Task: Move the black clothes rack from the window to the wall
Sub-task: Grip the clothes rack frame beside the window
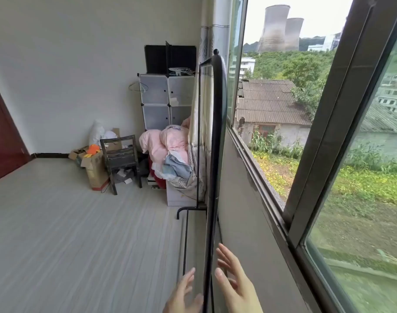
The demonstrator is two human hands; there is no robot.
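Note:
The black clothes rack (pixel 215 141) stands empty along the window (pixel 283 105) on the right, its thick top bar running from the bottom of the view away to a knob near the curtain. Its far upright and curved foot rest on the floor by the bed. My left hand (pixel 184 294) is open just left of the bar, fingers spread and not gripping. My right hand (pixel 236 283) is open just right of the bar, between the bar and the wall under the window. The plain white wall (pixel 68 64) is across the room on the left.
A bed piled with pink bedding (pixel 168 143) sits at the rack's far end. A dark wooden chair (pixel 120 159) and cardboard boxes (pixel 93 168) stand beside it, with white cube shelves (pixel 165 98) behind. A dark red door (pixel 3 136) is at the far left. Grey floor (pixel 68 222) spreads left.

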